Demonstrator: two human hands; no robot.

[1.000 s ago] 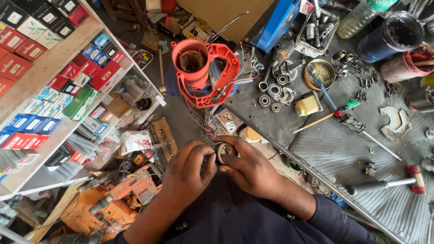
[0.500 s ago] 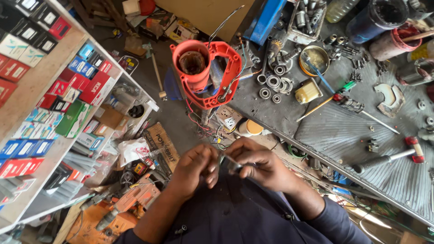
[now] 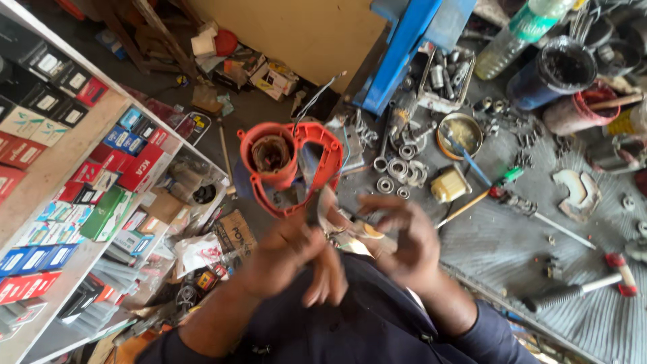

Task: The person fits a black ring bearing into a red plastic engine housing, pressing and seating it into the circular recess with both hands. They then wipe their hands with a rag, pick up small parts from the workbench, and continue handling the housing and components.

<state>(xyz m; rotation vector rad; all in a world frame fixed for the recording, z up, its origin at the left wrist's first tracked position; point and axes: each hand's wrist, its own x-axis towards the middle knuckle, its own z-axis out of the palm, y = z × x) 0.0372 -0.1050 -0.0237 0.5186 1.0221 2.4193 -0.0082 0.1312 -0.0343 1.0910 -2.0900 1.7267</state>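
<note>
Both hands are blurred by motion, close together over my dark blue lap at the bench edge. My left hand is curled around a small metal part, with some fingers hanging down. My right hand reaches toward the same part with its fingers spread; whether it grips it I cannot tell. Just beyond the hands an orange power-tool housing with a round opening and loose wires lies on the bench.
Metal rings and bearings, a yellow block, a small bowl, screwdrivers, a blue post, a dark tub and a bottle crowd the ribbed bench mat. Shelves of coloured boxes stand on the left.
Both hands have lifted toward the orange housing and opened out from a tight clasp on the small part. The camera view has shifted slightly.
</note>
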